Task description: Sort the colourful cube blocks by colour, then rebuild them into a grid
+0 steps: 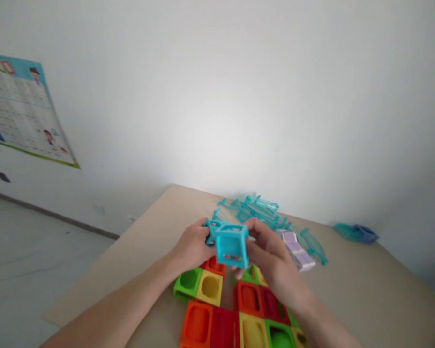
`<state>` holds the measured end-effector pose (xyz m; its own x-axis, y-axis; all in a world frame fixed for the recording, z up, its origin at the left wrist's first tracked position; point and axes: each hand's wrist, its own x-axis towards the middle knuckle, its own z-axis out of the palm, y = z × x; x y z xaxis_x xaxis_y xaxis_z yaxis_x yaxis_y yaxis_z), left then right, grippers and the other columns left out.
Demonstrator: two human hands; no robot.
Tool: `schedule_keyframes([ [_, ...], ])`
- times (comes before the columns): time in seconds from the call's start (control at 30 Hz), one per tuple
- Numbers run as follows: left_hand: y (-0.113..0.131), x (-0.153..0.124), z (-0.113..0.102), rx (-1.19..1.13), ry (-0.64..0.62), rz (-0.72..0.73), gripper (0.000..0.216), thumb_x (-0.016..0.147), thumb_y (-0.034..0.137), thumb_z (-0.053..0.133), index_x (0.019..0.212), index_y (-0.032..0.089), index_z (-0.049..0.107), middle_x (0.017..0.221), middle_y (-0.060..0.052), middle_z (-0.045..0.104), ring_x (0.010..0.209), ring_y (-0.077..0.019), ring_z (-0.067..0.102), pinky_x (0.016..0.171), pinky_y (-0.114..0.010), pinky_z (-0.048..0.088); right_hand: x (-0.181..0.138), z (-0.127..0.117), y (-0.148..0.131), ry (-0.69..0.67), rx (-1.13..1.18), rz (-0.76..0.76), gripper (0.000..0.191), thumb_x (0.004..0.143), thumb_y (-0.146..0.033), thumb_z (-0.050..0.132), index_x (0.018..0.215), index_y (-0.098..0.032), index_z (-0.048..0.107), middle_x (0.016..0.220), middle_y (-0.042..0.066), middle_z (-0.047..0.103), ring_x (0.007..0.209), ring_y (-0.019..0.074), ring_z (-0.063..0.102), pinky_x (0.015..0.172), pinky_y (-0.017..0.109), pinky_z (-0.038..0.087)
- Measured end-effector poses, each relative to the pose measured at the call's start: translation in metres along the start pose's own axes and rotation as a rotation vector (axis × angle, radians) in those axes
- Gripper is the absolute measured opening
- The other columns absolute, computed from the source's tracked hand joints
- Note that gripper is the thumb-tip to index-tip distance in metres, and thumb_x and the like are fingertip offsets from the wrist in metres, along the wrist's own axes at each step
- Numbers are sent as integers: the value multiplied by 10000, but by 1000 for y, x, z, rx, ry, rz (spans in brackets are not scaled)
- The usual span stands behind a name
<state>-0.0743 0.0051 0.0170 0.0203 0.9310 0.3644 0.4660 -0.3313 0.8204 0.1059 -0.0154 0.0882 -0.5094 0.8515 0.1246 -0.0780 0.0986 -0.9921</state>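
Note:
Both hands hold a turquoise plastic cube block [231,243] above the table. My left hand [191,246] grips its left side with closed fingers. My right hand [270,253] grips its right side, fingers wrapped round it. Below them lie several coloured open cube blocks [235,309] joined in rows: green, yellow, orange, red.
A pile of clear turquoise track pieces [257,210] lies behind the hands, with pale lilac blocks [297,251] to the right. A blue and teal piece [358,233] sits at the far right of the beige table [366,290]. A poster [17,111] hangs on the white wall.

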Motion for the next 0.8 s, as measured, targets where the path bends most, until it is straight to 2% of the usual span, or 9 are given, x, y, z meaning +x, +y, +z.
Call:
schedule_keyframes([
  [0.07, 2, -2, 6, 51, 5, 18, 59, 717, 239, 695, 739, 188, 713, 854, -28, 674, 755, -179, 636, 703, -263, 481, 0, -20, 4, 155, 49, -66, 187, 822, -327, 648, 848, -201, 514, 696, -31, 604, 555, 122, 603, 478, 230, 510],
  [0.17, 6, -3, 19, -38, 36, -75, 119, 755, 268, 667, 824, 178, 707, 801, -17, 675, 719, -170, 631, 673, -259, 480, 1, -35, 23, 308, 59, -140, 201, 806, -328, 666, 828, -205, 510, 636, -54, 556, 492, 102, 558, 432, 211, 480],
  [0.23, 8, -4, 26, -63, 67, -117, 122, 758, 278, 664, 804, 171, 700, 754, -10, 670, 687, -167, 620, 651, -258, 478, 3, -37, 34, 338, -1, -123, 216, 814, -350, 656, 809, -201, 499, 670, -51, 558, 465, 90, 544, 407, 208, 465],
  [0.33, 7, -4, 31, -95, 179, -127, 133, 745, 284, 682, 784, 158, 699, 766, -19, 684, 700, -169, 625, 679, -265, 491, 6, -35, 39, 338, -66, -89, 231, 819, -376, 633, 800, -203, 481, 687, -53, 542, 461, 99, 551, 390, 225, 477],
  [0.43, 5, -3, 25, -224, 268, -128, 186, 742, 309, 700, 835, 148, 705, 759, -23, 708, 677, -167, 637, 672, -266, 510, 6, -35, 37, 368, -68, -105, 231, 791, -361, 643, 794, -208, 470, 651, -63, 521, 463, 102, 545, 393, 225, 477],
  [0.5, 3, -2, 16, -346, 300, -114, 210, 726, 331, 726, 804, 138, 707, 699, -22, 708, 615, -162, 633, 627, -264, 519, 5, -35, 35, 388, -31, -131, 226, 772, -331, 654, 807, -212, 465, 665, -56, 551, 483, 100, 548, 407, 213, 463],
  [0.57, -1, -2, 5, -492, 294, -59, 221, 701, 344, 758, 724, 129, 708, 663, -32, 707, 595, -170, 639, 619, -277, 535, 4, -36, 34, 392, 20, -161, 226, 765, -308, 658, 821, -218, 459, 698, -43, 589, 517, 101, 558, 429, 202, 449],
  [0.67, -9, -3, -7, -683, 181, 7, 222, 692, 339, 776, 727, 126, 725, 715, -54, 723, 675, -206, 671, 719, -345, 563, 1, -35, 33, 392, 39, -204, 211, 767, -293, 659, 815, -220, 467, 695, -40, 605, 550, 101, 558, 465, 196, 433],
  [0.8, -14, -2, -9, -673, 73, -3, 227, 698, 341, 773, 676, 126, 705, 649, -44, 690, 669, -215, 665, 711, -360, 561, -1, -34, 31, 398, 20, -227, 213, 752, -288, 677, 806, -220, 483, 667, -39, 596, 573, 113, 553, 500, 210, 435],
])
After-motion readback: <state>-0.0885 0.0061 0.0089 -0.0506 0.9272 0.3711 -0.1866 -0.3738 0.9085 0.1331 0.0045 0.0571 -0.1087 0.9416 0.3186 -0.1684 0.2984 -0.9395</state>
